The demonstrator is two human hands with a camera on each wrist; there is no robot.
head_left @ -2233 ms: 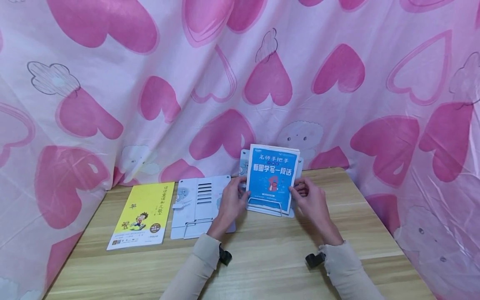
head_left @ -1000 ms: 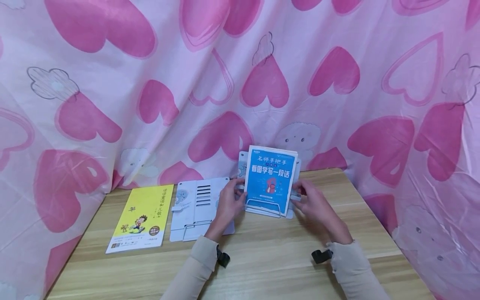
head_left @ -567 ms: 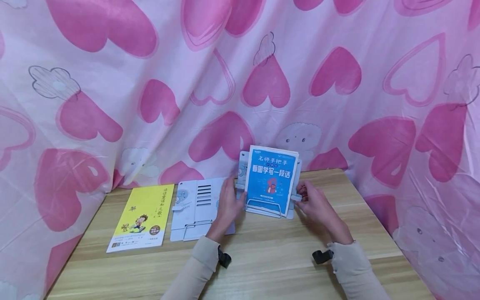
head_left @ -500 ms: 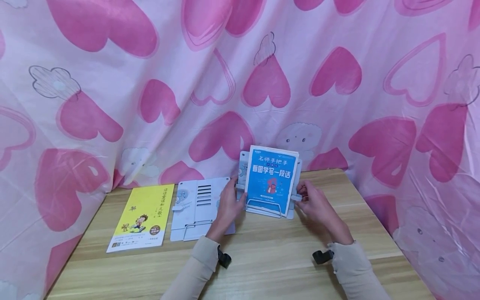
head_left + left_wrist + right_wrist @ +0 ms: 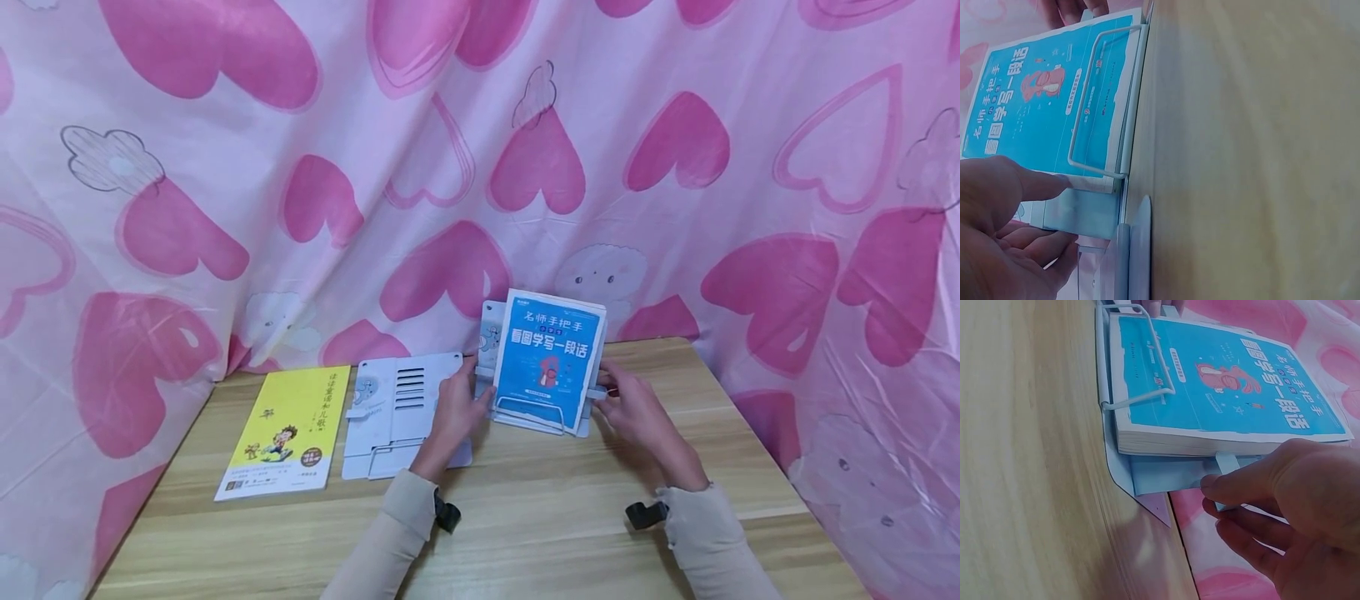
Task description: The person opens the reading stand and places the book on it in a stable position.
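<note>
A blue-covered book (image 5: pixel 551 333) leans back on a pale blue book stand (image 5: pixel 487 337), its lower edge behind the stand's white wire holder (image 5: pixel 1138 399). My left hand (image 5: pixel 453 412) is at the stand's left side; in the left wrist view the thumb touches the book's edge while the fingers curl behind the stand's panel. A small left clip (image 5: pixel 484 372) sticks out there. On the other side, my right hand (image 5: pixel 641 421) pinches the right side clip (image 5: pixel 1227 464) between thumb and forefinger, beside the book's thick page edge.
A second book stand (image 5: pixel 375 429), without a book, lies left of my left hand. Farther left is a yellow book (image 5: pixel 292 425) on the wooden table (image 5: pixel 555 517). A pink heart-patterned curtain (image 5: pixel 420 50) hangs close behind the table.
The right side clip has come into view and my right hand has gone from the book's edge to it. The book has shifted slightly right on the stand.
</note>
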